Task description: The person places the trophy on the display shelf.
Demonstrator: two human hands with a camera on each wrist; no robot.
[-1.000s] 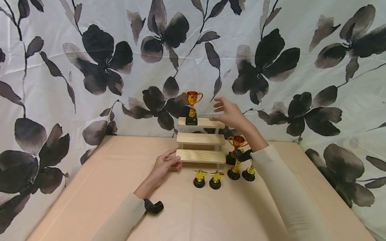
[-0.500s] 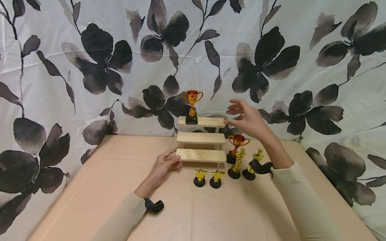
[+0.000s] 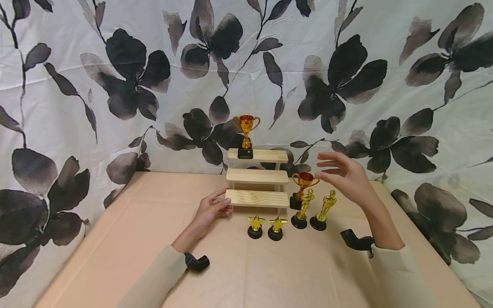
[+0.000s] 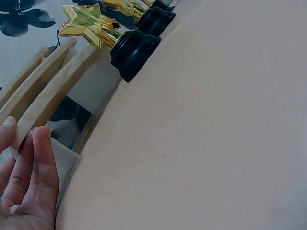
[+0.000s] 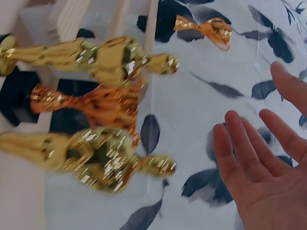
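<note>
A three-tier wooden display stand (image 3: 257, 198) stands in the middle. My left hand (image 3: 209, 209) pinches the left end of its lowest board (image 4: 53, 98) between thumb and fingers. One orange-gold cup trophy (image 3: 246, 132) is upright on the top board, left of centre. To the right of the stand, a second cup trophy (image 3: 305, 180) stands on the table behind two golden statuette trophies (image 3: 327, 205). My right hand (image 3: 346, 175) hovers with fingers spread, holding nothing, just right of that cup in the head view. The right wrist view shows the open palm (image 5: 268, 191) apart from the trophies.
Two small star trophies (image 3: 265, 226) with black bases stand before the stand's lowest board. The table (image 3: 246, 273) has a peach cover. Behind it hangs a white cloth (image 3: 281, 25) with dark flowers. Each wrist wears a black camera mount (image 3: 358, 241).
My right hand has moved right and down, away from the top board, towards the trophies beside the stand. The left hand has stayed at the lowest board. The trophies stand unmoved.
</note>
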